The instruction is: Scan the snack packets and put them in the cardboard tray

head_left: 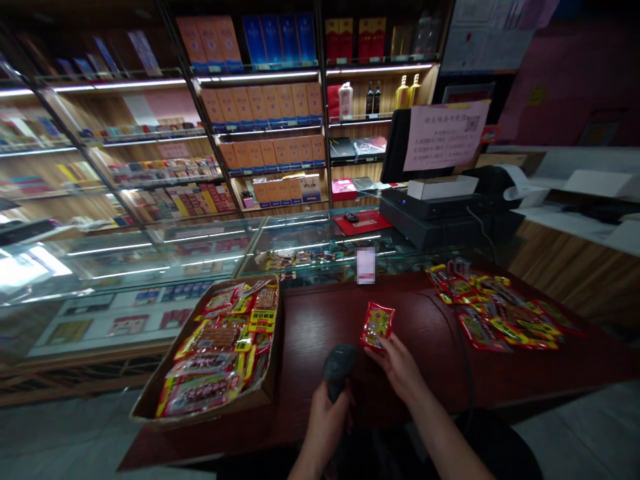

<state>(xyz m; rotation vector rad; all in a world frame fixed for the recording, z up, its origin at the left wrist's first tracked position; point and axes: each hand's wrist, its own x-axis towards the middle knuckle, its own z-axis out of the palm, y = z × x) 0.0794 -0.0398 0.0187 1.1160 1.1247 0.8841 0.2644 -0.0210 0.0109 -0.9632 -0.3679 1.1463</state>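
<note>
My left hand (pixel 327 417) is wrapped round the handle of a dark barcode scanner (pixel 339 362), its head tilted toward the right. Just right of it, my right hand (pixel 399 365) pinches the lower edge of a small red snack packet (pixel 377 324) with a yellow-green front, held above the dark red table (pixel 320 320). On the left stands an open cardboard box (pixel 277 333) filled with red and yellow snack packets (pixel 217 333). More such packets (pixel 505 310) lie in a loose pile on the table's right side.
A glass display counter (pixel 210 243) runs along the table's far side. On it are a red mat (pixel 365 222) with a mouse, a cash drawer (pixel 450 223) and a monitor (pixel 397 147). A cable (pixel 461 347) crosses the right side. Shelves (pixel 265 133) of boxes stand behind.
</note>
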